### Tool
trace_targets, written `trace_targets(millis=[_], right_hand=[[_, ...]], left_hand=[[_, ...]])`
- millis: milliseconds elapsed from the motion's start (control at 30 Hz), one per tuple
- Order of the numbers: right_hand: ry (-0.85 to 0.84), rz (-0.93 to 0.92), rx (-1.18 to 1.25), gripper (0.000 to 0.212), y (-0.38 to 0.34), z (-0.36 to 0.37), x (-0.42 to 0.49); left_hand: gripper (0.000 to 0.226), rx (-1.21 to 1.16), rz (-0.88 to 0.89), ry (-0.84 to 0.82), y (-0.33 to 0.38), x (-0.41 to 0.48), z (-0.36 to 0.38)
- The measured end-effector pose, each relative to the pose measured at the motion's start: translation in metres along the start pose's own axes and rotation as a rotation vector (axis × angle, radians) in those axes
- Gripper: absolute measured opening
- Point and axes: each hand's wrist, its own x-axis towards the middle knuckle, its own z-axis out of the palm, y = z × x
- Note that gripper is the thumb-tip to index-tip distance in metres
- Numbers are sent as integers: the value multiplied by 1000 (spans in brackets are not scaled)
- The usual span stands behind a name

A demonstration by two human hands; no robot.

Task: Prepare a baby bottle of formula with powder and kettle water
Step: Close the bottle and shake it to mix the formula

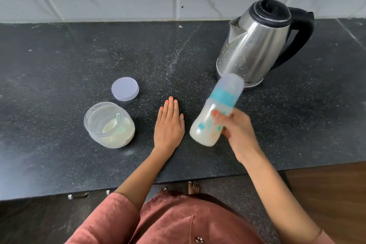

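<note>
1. A rust-red garment (178,224) fills the near edge.
2. The right grip (237,130) grasps the bottle (208,125), which is capped, milky, blurred and tilted with its cap pointing far.
3. The left grip (169,125) lies flat and released on the bench (59,55), just left of the bottle.
4. Further left stands an open powder jar (111,125), with its lid (125,88) just beyond.
5. The kettle (255,45) stands far right.

Left hand (169,127) flat, palm down; right hand (238,131) grips bottle (205,128).
</note>
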Motion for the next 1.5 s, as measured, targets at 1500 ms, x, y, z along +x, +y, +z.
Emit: trace_targets(millis=[1500], right_hand=[[-164,65,-188,28,15,8,-17]], left_hand=[[59,32,37,-39,-2,-1,-1]])
